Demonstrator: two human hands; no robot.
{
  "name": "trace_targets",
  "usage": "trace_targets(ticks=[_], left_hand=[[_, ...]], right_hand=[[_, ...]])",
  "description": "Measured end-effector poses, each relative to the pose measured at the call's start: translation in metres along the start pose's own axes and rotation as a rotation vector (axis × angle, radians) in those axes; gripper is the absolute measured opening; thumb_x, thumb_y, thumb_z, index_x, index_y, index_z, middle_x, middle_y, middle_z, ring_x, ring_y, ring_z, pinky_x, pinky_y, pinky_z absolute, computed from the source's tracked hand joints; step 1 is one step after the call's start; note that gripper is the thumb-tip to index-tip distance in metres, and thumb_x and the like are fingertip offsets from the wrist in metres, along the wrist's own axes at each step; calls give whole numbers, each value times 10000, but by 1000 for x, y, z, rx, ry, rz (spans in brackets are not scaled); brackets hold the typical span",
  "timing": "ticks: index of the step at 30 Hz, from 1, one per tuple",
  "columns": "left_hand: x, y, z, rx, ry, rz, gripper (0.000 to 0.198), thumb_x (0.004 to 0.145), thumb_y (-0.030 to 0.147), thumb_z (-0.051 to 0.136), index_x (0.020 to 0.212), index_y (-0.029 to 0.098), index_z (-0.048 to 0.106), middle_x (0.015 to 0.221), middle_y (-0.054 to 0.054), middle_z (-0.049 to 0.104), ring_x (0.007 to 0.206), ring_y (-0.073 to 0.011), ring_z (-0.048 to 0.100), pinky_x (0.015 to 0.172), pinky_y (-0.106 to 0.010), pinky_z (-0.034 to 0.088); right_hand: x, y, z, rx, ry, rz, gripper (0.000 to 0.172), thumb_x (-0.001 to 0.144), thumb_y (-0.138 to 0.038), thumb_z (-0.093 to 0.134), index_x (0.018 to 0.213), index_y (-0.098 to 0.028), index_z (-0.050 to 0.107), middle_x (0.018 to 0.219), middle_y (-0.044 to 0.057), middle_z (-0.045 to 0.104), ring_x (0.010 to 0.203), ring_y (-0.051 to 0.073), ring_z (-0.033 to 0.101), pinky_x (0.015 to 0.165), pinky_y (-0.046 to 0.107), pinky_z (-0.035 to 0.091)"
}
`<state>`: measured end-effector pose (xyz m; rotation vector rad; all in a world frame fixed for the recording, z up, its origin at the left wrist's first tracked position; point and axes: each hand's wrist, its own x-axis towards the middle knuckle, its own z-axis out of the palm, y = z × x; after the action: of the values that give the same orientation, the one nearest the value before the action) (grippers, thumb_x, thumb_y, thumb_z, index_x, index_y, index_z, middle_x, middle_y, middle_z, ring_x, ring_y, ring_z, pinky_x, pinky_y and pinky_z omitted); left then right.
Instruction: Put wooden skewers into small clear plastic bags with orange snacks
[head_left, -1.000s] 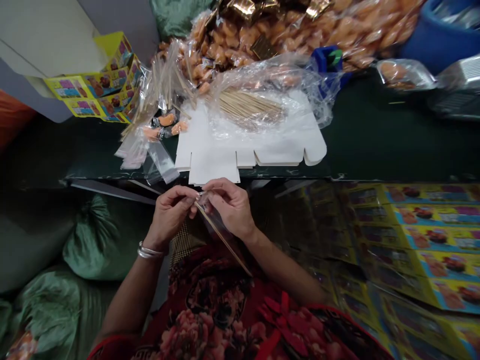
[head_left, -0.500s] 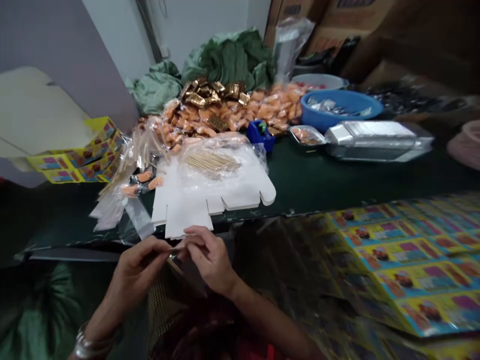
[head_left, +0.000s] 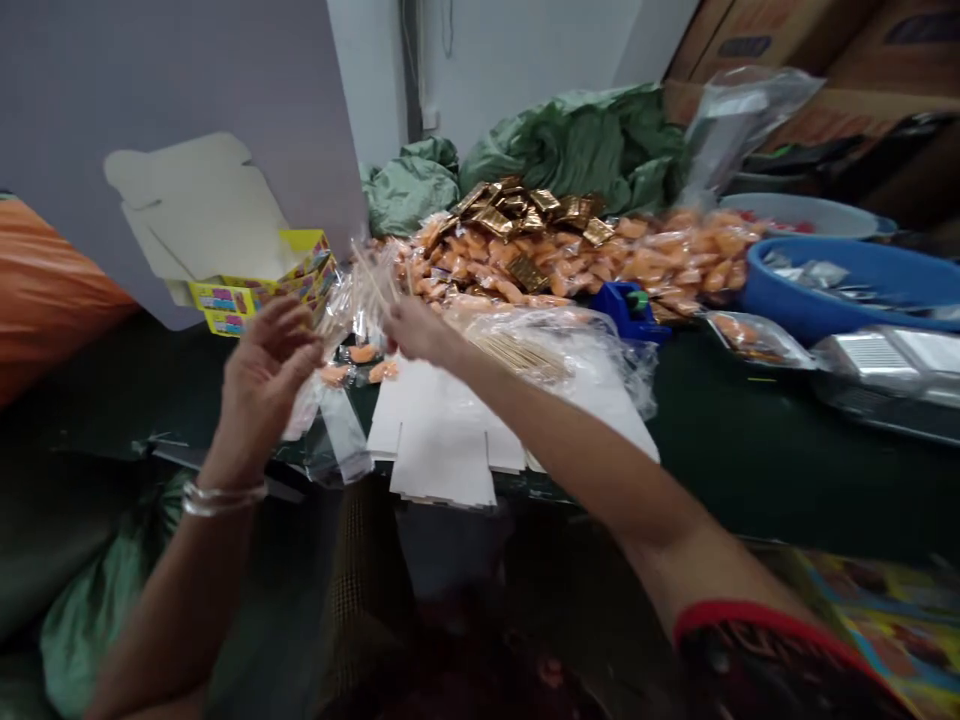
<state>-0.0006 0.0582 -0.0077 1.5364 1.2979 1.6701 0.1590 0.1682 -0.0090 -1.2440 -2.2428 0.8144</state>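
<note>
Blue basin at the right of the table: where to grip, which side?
Probably best by the near rim of the blue plastic basin, from above, coming down over the table. The clear pack of orange pieces and the silver-foil packs sit just in front of its wall, so a side grip looks blocked, while the rim stands open above them. Its right end runs out of view.

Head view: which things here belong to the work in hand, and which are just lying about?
Likely in use: right hand, left hand, wooden sticks in clear sleeves, orange packets.
Lying about: green sacks, blue basin, cardboard cartons, white card blank, printed yellow boxes.
</note>
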Motion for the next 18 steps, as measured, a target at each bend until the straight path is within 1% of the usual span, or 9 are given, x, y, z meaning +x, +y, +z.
trace_targets(ticks=[2, 3, 5, 8, 10, 12, 14, 15, 18], left_hand=[[-24, -11, -11, 66, -22, -56, 497, 756, 246, 694, 1227, 235, 537, 1187, -69, 581, 966, -156, 604, 760, -251, 543], [-37, -19, -15, 94, -53, -111, 483, 767, 258, 681, 1226, 229, 537, 1202, -80, 580, 986, -165, 602, 779, -270, 547], [-60, -36, -26, 126, -92, -212, 459, 780, 289, 662, 1216, 211, 544, 1214, -92, 583, 1018, -180, 600, 814, -301, 547], [-83, -56, -40, 145, -78, -325, 432, 771, 338, 665, 1168, 194, 576, 1157, -88, 627, 1019, -199, 619, 846, -321, 542], [-89, -62, -44, 154, -83, -385, 410, 760, 367, 678, 1125, 195, 604, 1086, -73, 665, 983, -207, 643, 849, -322, 543], [-92, -64, -40, 150, -141, -426, 386, 763, 392, 676, 1095, 204, 625, 1032, -61, 690, 933, -209, 663, 827, -316, 549], [-93, -58, -27, 126, -225, -416, 366, 774, 405, 667, 1081, 208, 635, 1003, -58, 701, 880, -203, 675, 790, -302, 555], [-94, -53, -18, 110, -258, -388, 353, 781, 401, 662, 1074, 206, 637, 995, -58, 702, 860, -198, 676, 776, -295, 555], [-107, -31, 11, 85, -326, -246, 273, 822, 338, 625, 1059, 202, 638, 959, -55, 700, 829, -178, 670, 752, -272, 546]], right_hand=[[67, -15, -1, -94, 50, -13, 198, 857, -144, 534, 718, -96, 666, 654, 108, 678, 701, 208, 653, 644, 284, 506], [87, -22, 3, -127, 68, -12, 129, 831, -150, 583, 771, -81, 674, 727, 130, 691, 799, 238, 658, 704, 300, 506], [93, -30, 18, -174, 116, -59, 159, 797, -193, 649, 899, -71, 666, 887, 156, 693, 937, 266, 633, 782, 315, 486], [24, -24, 35, -259, 136, -313, 161, 838, -254, 603, 938, -134, 644, 902, 94, 683, 848, 197, 619, 735, 272, 462], [-44, -10, 32, -267, -33, -439, 125, 856, -256, 572, 792, -175, 643, 736, 25, 660, 658, 132, 575, 637, 233, 428], [-98, 13, 13, -352, -138, -309, 156, 849, -212, 572, 709, -184, 634, 631, 4, 628, 565, 110, 530, 581, 222, 392], [-122, 43, -14, -615, -31, 91, 184, 847, -134, 536, 702, -161, 647, 662, 43, 653, 604, 135, 564, 607, 245, 406], [-122, 60, -28, -728, 9, 283, 205, 848, -93, 509, 720, -149, 659, 711, 70, 672, 664, 157, 596, 648, 262, 426], [-92, 103, -55, -761, 33, 364, 175, 874, -88, 512, 813, -96, 676, 850, 132, 686, 814, 205, 633, 730, 313, 474]])
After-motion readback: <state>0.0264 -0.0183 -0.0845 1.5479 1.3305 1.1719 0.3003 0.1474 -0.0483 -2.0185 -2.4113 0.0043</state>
